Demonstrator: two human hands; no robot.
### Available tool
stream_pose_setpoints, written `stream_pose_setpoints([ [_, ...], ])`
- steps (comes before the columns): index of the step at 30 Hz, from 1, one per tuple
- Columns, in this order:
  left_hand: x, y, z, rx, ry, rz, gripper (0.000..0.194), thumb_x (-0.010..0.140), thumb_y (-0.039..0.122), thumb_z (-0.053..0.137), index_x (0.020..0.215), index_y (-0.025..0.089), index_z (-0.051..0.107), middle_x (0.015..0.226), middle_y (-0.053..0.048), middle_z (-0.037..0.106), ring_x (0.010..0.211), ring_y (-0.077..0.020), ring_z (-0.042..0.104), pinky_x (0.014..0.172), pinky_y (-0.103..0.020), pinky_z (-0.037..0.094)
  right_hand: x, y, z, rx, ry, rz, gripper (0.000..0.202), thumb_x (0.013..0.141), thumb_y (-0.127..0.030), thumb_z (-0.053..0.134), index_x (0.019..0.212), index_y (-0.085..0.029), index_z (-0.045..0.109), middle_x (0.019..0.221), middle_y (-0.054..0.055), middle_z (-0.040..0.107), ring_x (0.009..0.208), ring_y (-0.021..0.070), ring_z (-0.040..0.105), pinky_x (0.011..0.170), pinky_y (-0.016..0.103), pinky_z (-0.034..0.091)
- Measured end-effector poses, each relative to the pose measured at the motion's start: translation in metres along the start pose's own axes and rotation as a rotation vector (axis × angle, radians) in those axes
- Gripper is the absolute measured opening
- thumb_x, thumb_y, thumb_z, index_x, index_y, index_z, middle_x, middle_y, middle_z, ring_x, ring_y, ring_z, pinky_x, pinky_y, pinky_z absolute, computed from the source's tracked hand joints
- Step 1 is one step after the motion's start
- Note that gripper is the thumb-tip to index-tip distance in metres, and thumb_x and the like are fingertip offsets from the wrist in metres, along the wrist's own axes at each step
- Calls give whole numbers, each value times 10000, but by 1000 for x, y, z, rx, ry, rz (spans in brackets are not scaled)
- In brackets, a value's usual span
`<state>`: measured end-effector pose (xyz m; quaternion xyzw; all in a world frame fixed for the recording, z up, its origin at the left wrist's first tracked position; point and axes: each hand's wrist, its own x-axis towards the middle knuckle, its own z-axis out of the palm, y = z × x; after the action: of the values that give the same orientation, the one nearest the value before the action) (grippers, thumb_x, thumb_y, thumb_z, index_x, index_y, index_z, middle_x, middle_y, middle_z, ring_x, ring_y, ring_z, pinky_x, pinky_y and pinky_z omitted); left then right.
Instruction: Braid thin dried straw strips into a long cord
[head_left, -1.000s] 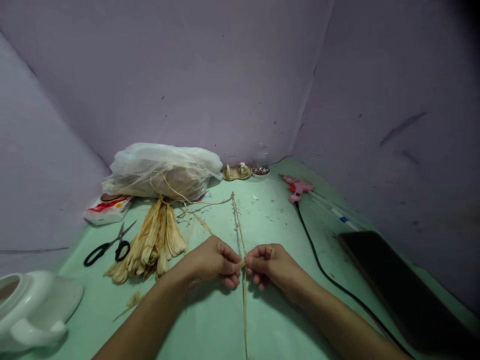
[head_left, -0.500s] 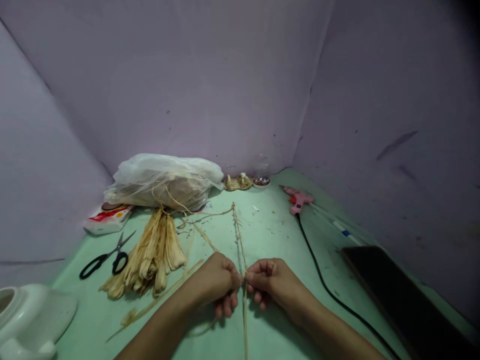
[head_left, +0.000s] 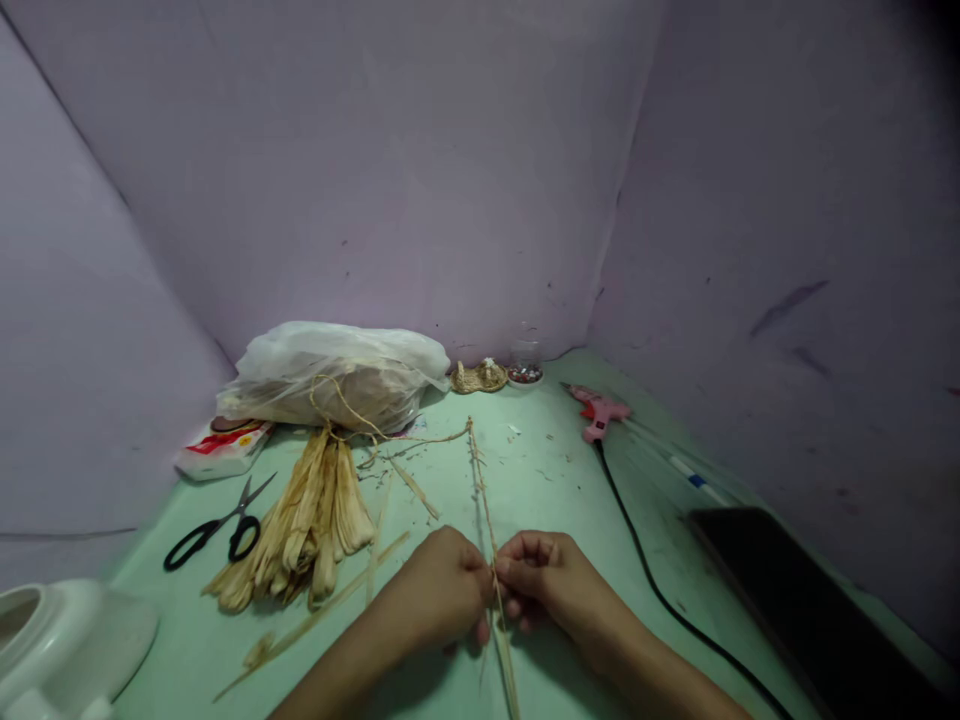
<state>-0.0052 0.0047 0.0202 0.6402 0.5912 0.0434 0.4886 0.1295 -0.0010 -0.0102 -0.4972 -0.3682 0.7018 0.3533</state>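
Twisted cord [head_left: 482, 488] pinched at the fingertips.
Right hand [head_left: 553, 582]: thumb and forefinger closed on it. Left hand [head_left: 451, 588]: fingers curled alongside, grip hidden, can't tell. Fibre bundle [head_left: 304, 525] left of fingers; scissors [head_left: 219, 524] farther left.

The person's left hand [head_left: 454, 590] and right hand [head_left: 555, 585] are bare, alike in size, with slim fingers and rounded knuckles. The left forearm [head_left: 360, 645] and right forearm [head_left: 645, 645] are bare too as far as they show, smooth in outline, slender at the wrists and broadening away from them. Fingernails and finer skin markings are too small to make out.
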Motion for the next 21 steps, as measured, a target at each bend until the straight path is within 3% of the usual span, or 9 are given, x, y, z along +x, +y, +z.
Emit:
stream_pose_setpoints([
  [3, -8, 4, 3, 346, 267, 61, 285, 662, 276, 392, 562, 141, 622, 523, -57, 574, 469, -117, 464, 469, -224, 292, 0, 1, 0, 8, -4, -4, 202, 557, -263, 639, 597, -126, 497, 472, -6, 546, 390, 68, 471, 366, 187, 357],
  [5, -12, 7, 5, 464, 350, 80, 289, 681, 278, 385, 585, 159, 630, 577, -67, 599, 537, -132, 495, 499, -231, 280, 1, 2, -1, 2, 9, 2, 175, 566, -243, 626, 596, -124, 501, 468, -5, 545, 388, 69, 468, 364, 188, 356],
  [9, -9, 8, 5, 349, 270, 54, 325, 707, 320, 364, 597, 163, 626, 580, -65, 596, 554, -145, 512, 494, -234, 286, 3, 4, -2, -5, 26, 6, 149, 567, -221, 615, 591, -122, 507, 440, -14, 527, 386, 71, 473, 366, 184, 354],
  [14, 6, 0, 6, -143, 10, -25, 392, 721, 389, 328, 582, 120, 577, 444, -20, 504, 313, -87, 370, 364, -221, 273, 3, 3, -2, 8, -20, -8, 189, 570, -262, 625, 576, -126, 493, 477, 14, 573, 395, 68, 478, 385, 186, 354],
  [21, 3, 3, 6, -161, -1, -29, 206, 637, 261, 438, 509, 129, 531, 411, 11, 469, 301, -64, 326, 348, -204, 251, 1, 4, -2, 27, -5, -14, 156, 580, -244, 620, 596, -122, 524, 428, -12, 532, 370, 73, 461, 395, 201, 336],
])
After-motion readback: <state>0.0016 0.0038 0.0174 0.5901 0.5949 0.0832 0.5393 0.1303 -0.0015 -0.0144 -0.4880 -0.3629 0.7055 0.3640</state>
